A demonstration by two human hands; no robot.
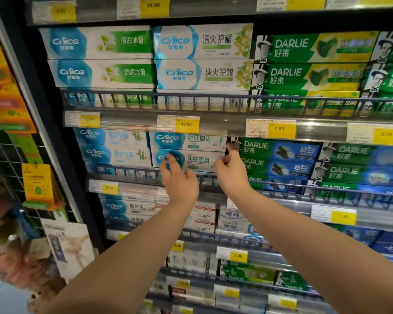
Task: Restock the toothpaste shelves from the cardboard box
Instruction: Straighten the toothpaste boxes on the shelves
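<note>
Left hand (178, 177) fingers loosely curled, tips on front of white Crilice toothpaste box (187, 160); right hand (232, 172) pinches its right end. Box lies lengthwise left-right, second in stack, on shelf behind wire rail (132, 171).

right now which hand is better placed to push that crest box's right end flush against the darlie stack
Right. The right hand already has its fingers at the right end of the Crest box, beside the Darlie stack. The left hand sits over the box's left, logo end.
</note>
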